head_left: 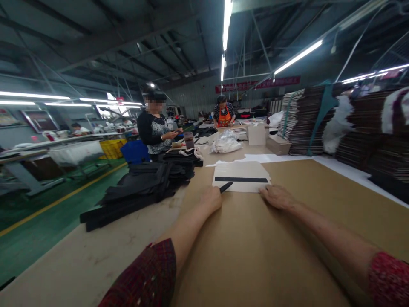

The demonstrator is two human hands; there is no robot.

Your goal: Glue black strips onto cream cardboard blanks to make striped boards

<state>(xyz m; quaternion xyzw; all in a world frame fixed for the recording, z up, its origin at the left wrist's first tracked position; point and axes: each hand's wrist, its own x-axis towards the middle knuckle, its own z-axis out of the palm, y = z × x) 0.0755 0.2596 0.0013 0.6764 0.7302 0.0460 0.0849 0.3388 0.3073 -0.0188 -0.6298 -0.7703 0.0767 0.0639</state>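
My left hand (211, 198) is closed around a short black tool (226, 186) whose tip rests at the near edge of a pale sheet (242, 170). A long black strip (241, 179) lies across that sheet. My right hand (276, 196) lies on the brown board (255, 247) just at the sheet's near right corner, fingers curled down against the surface, holding nothing I can make out. Both forearms reach forward from dark red patterned sleeves.
A heap of black fabric pieces (140, 187) lies on the table's left. Stacks of dark flat pieces (302, 119) line the right. A plastic bag (226, 143) and boxes (257, 134) sit further back. Two people (155, 128) work beyond; green floor drops away left.
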